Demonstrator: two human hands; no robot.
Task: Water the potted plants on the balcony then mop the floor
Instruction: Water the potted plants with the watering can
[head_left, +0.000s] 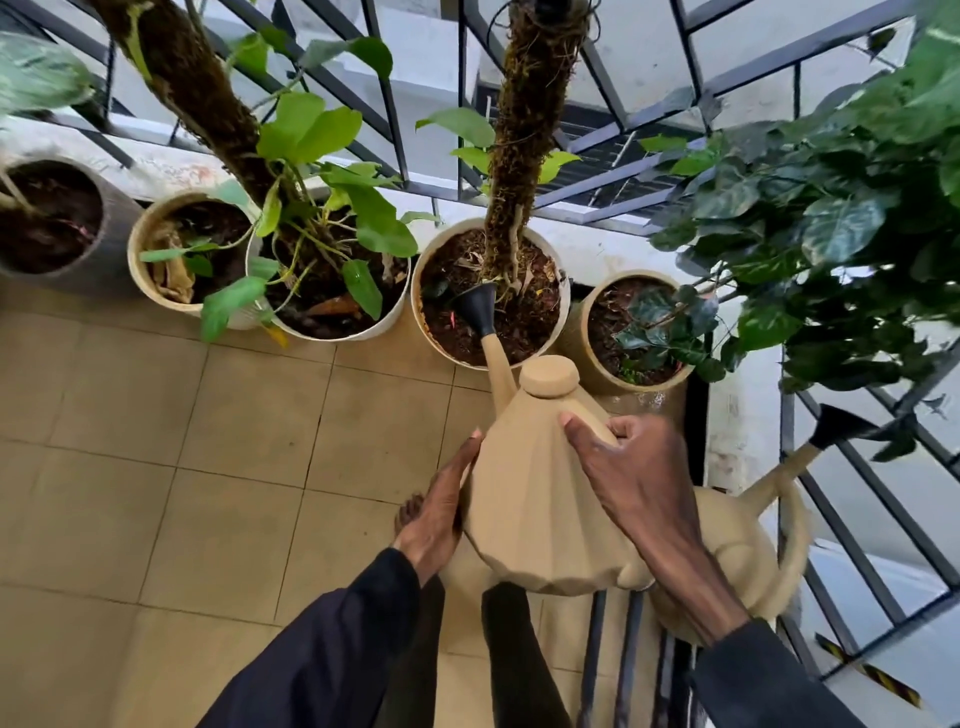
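I hold a tan faceted watering can (540, 509) tilted forward. Its black spout head (480, 309) hangs over the soil of a white pot (563, 312) with a mossy pole. My right hand (639, 483) grips the can's handle at the top. My left hand (441, 504) presses flat, fingers straight, against the can's left side. Whether water flows from the spout cannot be told.
Several more pots line the wall: a grey pot (117, 244), a cream pot (136, 260), a white leafy pot (395, 312) and a tan pot (582, 332). A second tan watering can (748, 525) sits at right by the metal railing (857, 540). Beige floor tiles (182, 467) lie at left.
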